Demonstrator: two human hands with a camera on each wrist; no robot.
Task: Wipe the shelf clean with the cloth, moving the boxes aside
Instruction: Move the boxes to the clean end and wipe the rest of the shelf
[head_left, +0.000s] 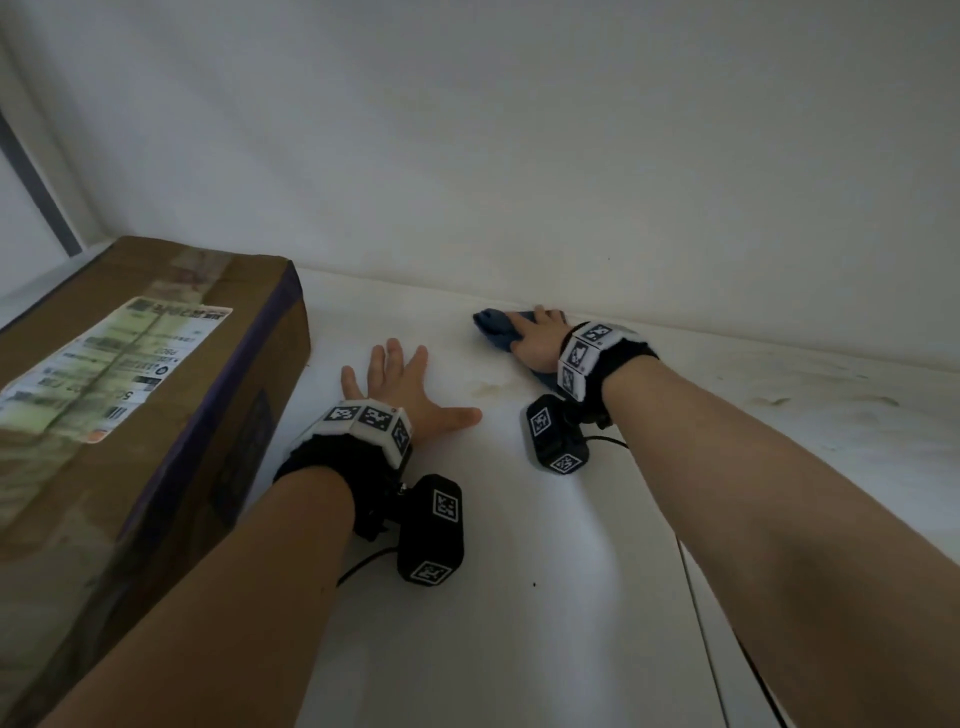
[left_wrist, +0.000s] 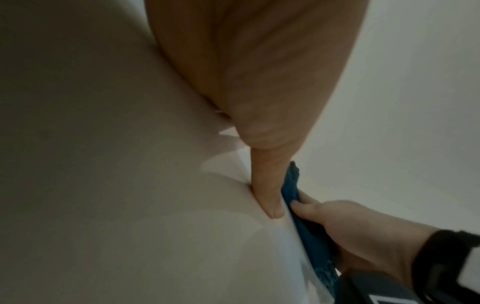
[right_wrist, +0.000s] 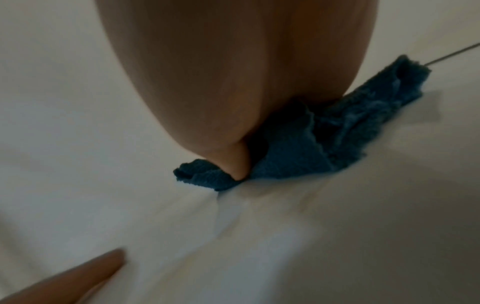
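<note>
Right wrist: rumpled blue cloth (right_wrist: 293, 156)

- Head view: dim, even, cool light; brightest strip at 9 o'clock, with the cardboard box (head_left: 130, 395) blurred at 8 o'clock.
- Both wrist views: dark, soft, noisy; close skin out of focus at 12 o'clock; edges bowed.

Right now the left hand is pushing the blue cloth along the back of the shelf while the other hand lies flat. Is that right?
Not quite: the head view shows the right hand pressing the blue cloth at the back of the shelf. The left hand lies flat.
</note>
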